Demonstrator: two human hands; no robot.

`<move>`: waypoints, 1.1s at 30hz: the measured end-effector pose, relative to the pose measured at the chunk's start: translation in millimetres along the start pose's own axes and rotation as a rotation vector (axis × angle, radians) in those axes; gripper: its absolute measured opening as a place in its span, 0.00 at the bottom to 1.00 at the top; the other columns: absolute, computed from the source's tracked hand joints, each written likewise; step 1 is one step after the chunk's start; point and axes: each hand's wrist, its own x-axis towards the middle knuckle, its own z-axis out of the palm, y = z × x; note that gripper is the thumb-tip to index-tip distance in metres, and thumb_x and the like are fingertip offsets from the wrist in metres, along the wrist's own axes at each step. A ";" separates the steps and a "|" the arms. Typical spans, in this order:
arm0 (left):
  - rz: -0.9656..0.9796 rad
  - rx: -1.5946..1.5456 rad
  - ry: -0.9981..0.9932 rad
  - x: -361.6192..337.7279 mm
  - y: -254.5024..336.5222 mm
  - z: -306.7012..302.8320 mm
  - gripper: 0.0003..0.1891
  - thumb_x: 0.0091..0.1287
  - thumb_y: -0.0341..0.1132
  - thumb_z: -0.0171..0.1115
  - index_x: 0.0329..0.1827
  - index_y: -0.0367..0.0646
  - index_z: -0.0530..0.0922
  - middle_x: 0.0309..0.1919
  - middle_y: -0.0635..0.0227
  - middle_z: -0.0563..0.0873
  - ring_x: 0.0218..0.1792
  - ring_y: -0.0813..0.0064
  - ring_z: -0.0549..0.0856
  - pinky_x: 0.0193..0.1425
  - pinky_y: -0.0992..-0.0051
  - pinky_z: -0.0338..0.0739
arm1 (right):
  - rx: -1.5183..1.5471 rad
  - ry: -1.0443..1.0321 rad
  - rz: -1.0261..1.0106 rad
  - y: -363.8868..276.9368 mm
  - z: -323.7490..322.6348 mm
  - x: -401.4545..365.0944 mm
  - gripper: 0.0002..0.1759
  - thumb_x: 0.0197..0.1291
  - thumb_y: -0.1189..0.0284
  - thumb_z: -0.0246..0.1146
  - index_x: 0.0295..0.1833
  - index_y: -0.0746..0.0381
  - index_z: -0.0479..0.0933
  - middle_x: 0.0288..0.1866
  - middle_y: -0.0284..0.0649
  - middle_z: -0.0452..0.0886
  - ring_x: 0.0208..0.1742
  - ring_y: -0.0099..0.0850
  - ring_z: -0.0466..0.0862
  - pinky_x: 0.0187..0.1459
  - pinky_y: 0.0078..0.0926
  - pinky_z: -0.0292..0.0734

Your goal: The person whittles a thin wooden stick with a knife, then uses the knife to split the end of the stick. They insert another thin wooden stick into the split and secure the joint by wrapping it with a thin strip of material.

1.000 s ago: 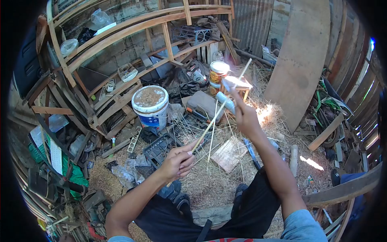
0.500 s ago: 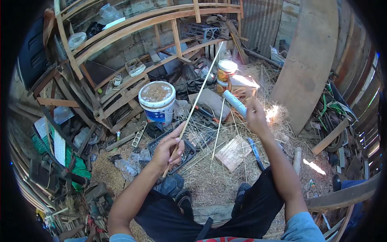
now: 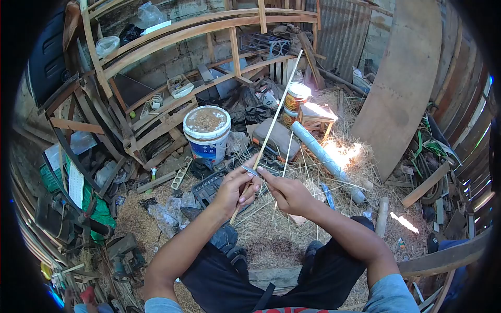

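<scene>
A long thin pale strip (image 3: 279,107) slants up and away from my left hand (image 3: 237,192), whose fingers are wrapped round its lower part. Its short lower end sticks out below that hand. My right hand (image 3: 282,189) is close beside the left one, fingers pressed together at the strip. A small grey flat piece (image 3: 251,171), perhaps a blade, lies across the strip between the hands; which fingers grip it is hard to tell.
A white bucket (image 3: 206,130) stands ahead on the left, with stacked cans (image 3: 296,96) farther back. A grey-blue pipe (image 3: 321,151) lies on straw at the right. A toolbox tray (image 3: 209,188) is left of my hands. Wooden framing (image 3: 182,36) crosses the back.
My right hand has come down and left from near the pipe to meet my left hand at the strip. My left hand and the strip have shifted slightly right.
</scene>
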 end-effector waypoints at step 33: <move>0.298 0.237 0.284 27.7 -12.6 -25.5 0.07 0.72 0.33 0.60 0.49 0.43 0.74 0.53 0.57 0.84 0.59 0.72 0.81 0.56 0.74 0.74 | 0.681 0.162 0.688 4.7 17.1 -1.4 0.11 0.70 0.68 0.61 0.42 0.66 0.81 0.28 0.29 0.83 0.24 0.11 0.72 0.24 0.15 0.63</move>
